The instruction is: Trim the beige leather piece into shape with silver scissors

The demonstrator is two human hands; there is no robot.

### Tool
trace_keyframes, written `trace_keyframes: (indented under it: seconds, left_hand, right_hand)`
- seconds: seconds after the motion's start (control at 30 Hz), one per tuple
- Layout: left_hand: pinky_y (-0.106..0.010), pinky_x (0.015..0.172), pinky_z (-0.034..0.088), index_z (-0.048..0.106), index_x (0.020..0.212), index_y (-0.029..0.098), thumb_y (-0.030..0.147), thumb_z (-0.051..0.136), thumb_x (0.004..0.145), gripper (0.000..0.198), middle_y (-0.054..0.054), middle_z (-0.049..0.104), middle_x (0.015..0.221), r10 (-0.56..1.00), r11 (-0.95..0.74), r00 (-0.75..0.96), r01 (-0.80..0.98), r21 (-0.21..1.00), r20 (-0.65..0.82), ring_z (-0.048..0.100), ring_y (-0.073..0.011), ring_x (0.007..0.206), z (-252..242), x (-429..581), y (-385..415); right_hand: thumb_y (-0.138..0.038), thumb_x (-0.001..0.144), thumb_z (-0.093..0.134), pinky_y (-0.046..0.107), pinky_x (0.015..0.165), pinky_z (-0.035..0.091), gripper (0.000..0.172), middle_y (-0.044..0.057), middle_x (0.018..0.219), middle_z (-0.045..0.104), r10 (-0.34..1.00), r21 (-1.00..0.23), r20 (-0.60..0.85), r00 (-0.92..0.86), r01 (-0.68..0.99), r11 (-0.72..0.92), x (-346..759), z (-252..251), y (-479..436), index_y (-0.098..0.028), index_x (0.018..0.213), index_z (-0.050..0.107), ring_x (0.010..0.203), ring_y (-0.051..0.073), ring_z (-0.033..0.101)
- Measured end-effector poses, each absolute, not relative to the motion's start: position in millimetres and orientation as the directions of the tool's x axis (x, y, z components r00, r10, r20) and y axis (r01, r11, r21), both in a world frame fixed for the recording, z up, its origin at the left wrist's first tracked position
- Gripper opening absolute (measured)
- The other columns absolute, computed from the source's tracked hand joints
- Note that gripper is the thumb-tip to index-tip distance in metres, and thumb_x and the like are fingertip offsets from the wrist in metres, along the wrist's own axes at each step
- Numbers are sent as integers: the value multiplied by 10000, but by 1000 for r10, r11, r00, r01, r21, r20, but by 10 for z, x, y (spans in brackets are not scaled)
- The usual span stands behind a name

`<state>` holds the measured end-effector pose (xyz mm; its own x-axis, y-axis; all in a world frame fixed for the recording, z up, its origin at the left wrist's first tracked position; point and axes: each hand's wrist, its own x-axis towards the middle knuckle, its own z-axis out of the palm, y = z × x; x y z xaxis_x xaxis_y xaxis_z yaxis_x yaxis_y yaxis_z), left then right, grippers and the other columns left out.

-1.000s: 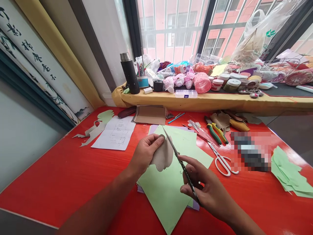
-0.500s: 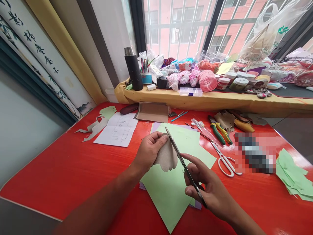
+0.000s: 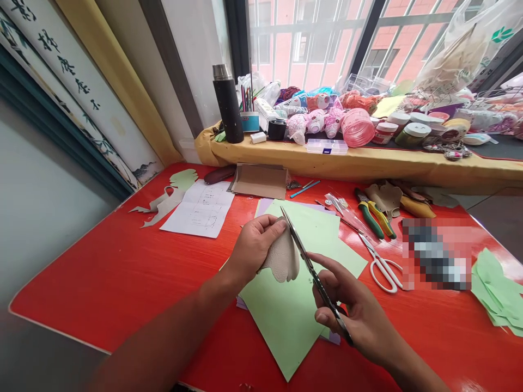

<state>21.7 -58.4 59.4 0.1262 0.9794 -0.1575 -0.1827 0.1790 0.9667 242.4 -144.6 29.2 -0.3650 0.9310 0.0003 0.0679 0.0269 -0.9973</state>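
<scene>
My left hand [image 3: 255, 242] pinches a beige, scalloped-edged piece [image 3: 281, 260] between thumb and fingers. My right hand [image 3: 347, 302] is wrapped around the handles of dark scissors [image 3: 314, 272]. Their blades point up and to the left, along the right edge of the beige piece. Both hands are above light green sheets [image 3: 281, 324] that lie on the red table [image 3: 122, 277], with purple sheets partly showing beneath.
White-handled scissors [image 3: 384, 267], pliers [image 3: 376, 218] and green cut-outs [image 3: 496, 288] lie to the right. A marked white paper [image 3: 200, 209] and brown cardboard [image 3: 260, 181] lie behind. A black thermos [image 3: 227, 106] and craft supplies stand on the windowsill.
The view has shifted slightly, so the scene appears a little further right. My hands keep nearly the same grip and position around the beige piece and scissors.
</scene>
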Motion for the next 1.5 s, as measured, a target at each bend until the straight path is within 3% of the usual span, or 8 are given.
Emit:
trace_keyframes:
  seconds: [0.2,0.67,1.1,1.5]
  left_hand:
    - [-250,570,392,666,828,186,606,822,829,448,10,619,733,979,182,120,-177,967,-162,516,-125,636,572,212,-594]
    - [-258,558,396,682,889,189,595,792,859,422,-10,646,757,972,218,124,-172,961,-199,557,-140,635,543,235,-604]
    - [-249,527,391,655,845,192,619,820,813,460,1,618,713,968,246,94,-212,946,-231,538,-130,596,535,283,-611]
    - [-251,541,399,653,875,197,592,799,853,422,-2,633,733,969,244,99,-232,941,-227,548,-132,609,472,285,-617]
  right_hand:
    - [-577,940,813,275,534,391,728,-57,749,451,926,-997,0,-377,70,29,2396,344,-1444,-308,1563,549,580,151,409]
    - [-467,998,789,249,489,320,671,-70,753,382,922,-997,62,-382,23,76,2400,231,-1441,-330,1598,521,573,132,370]
    - [-411,1000,799,235,482,318,649,-65,767,356,930,-999,42,-365,14,50,2390,194,-1456,-370,1595,541,594,130,359]
    - [-415,1012,787,243,495,281,617,-66,763,372,934,-999,27,-356,15,34,2365,191,-1443,-354,1582,557,593,125,337]
